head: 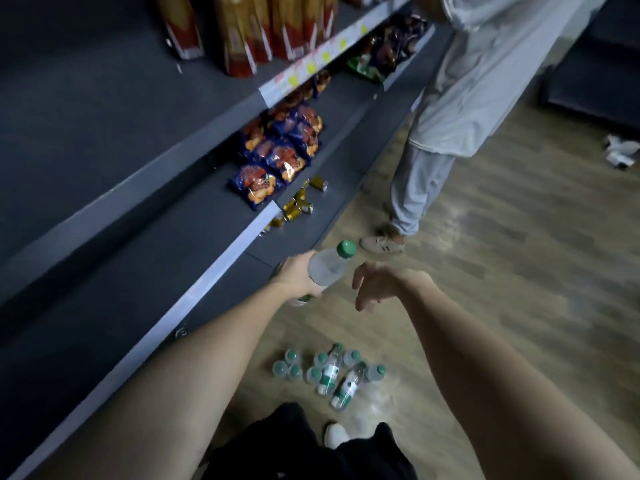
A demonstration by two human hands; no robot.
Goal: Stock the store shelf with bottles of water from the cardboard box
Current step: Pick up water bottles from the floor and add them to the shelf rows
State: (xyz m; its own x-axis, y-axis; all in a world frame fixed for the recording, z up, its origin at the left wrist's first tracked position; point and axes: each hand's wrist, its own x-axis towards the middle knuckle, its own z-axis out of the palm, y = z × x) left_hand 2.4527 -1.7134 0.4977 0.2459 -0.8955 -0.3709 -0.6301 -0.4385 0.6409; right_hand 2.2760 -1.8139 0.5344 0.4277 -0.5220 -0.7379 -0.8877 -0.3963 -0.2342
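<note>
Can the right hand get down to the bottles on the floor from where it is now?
Probably yes: the right hand is open, holds nothing, and only air lies between it and the floor bottles.

No text, brand or number is legible. The yellow and white price tags (313, 65) on the grey shelf edge, the green-and-white labels on the clear plastic water bottles (329, 374) on the floor, and the blue snack bags (277, 157) are all too blurred to read.
</note>
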